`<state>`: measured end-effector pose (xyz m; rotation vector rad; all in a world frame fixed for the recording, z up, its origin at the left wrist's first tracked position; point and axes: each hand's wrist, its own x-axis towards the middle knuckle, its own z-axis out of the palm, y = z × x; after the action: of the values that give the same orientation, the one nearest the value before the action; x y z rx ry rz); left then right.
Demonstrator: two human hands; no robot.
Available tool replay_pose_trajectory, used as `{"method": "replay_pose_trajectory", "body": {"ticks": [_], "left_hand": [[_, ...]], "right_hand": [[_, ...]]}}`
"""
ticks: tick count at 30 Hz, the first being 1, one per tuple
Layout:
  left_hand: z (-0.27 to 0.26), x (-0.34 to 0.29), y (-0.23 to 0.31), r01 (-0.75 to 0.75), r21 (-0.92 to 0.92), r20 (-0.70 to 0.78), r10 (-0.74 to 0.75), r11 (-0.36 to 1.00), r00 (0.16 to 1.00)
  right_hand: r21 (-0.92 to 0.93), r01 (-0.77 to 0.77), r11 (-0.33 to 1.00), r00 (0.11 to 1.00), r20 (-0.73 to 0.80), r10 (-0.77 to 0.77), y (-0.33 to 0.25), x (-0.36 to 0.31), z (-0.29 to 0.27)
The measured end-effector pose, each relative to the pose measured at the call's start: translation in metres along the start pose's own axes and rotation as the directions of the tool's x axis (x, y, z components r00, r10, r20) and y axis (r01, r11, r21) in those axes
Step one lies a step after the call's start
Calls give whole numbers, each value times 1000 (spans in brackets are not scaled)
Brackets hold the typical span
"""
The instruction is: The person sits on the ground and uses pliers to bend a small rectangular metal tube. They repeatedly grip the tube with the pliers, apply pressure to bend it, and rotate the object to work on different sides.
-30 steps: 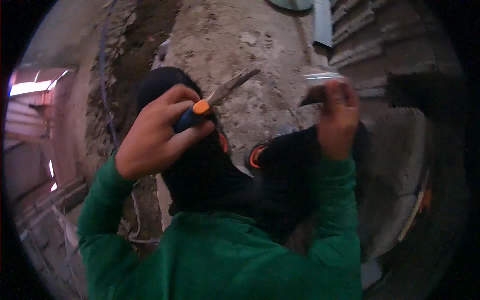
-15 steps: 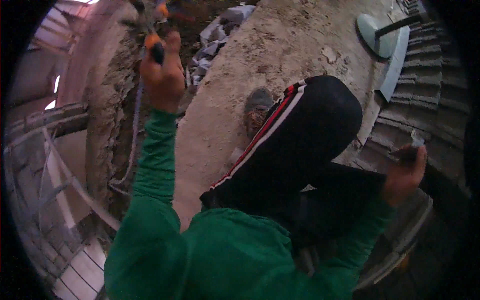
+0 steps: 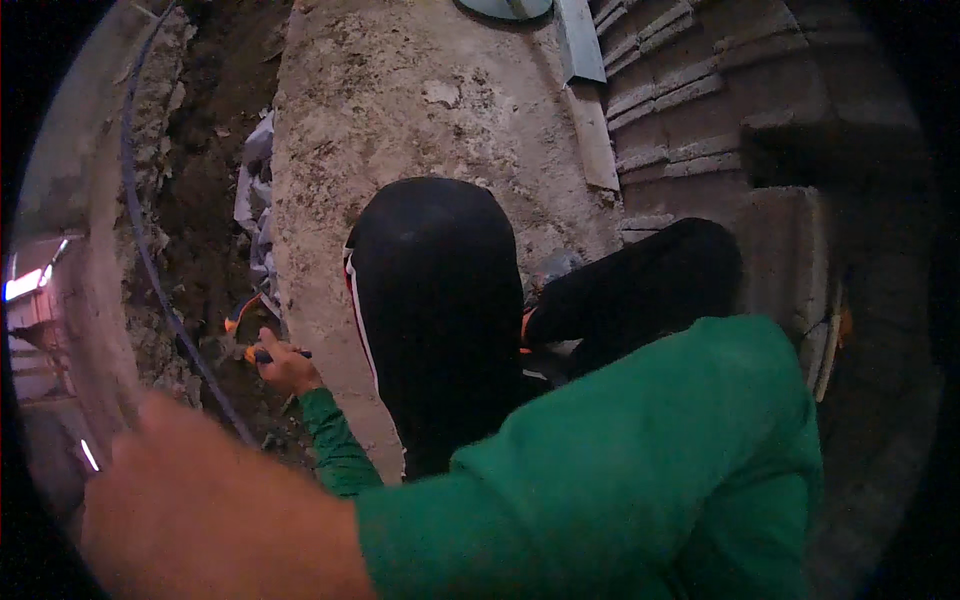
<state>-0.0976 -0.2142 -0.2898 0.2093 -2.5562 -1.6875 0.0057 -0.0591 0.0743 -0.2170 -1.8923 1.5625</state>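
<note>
Head view: A bent knee in black trousers with a red-and-white side stripe [image 3: 432, 240] rises at the centre of a building site, seen from above. To the left of the knee and below its top, the worker's left hand [image 3: 288, 368] grips a slim hand tool with an orange and dark-blue handle [image 3: 264, 356]. Just beyond that hand lies a thin, curved orange-edged piece [image 3: 236, 317]; whether it belongs to the same tool is unclear.

Lower left of the knee, the right hand [image 3: 205, 500] looms blurred near the lens, its long green fabric sleeve [image 3: 650, 430] crossing in front of the leg. The blur hides whether its fingers are clenched or clasp anything.

Left of the knee runs a dark soil trench [image 3: 205, 130] with a crumpled whitish-grey sheet [image 3: 255, 185] and a long purplish-grey hose [image 3: 140, 225]. Beyond the knee stretches a rough concrete strip [image 3: 370, 90]; to its upper right are a grey metal channel [image 3: 580, 45] and stacked grey ridged slabs [image 3: 670, 90]
</note>
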Motion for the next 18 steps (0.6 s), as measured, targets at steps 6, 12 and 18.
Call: {"method": "replay_pose_trajectory", "body": {"ticks": [6, 12, 18], "left_hand": [[-5, -17, -72, -39, 278, 4, 39, 960, 999], [0, -2, -35, 68, 359, 96, -110, 931, 989], [-7, -11, -92, -46, 391, 103, 6, 919, 995]], "right_hand": [[25, 69, 997, 998, 10, -69, -13, 1, 20], [-52, 86, 995, 996, 23, -85, -24, -4, 15], [-227, 109, 968, 991, 97, -89, -51, -3, -33]]}}
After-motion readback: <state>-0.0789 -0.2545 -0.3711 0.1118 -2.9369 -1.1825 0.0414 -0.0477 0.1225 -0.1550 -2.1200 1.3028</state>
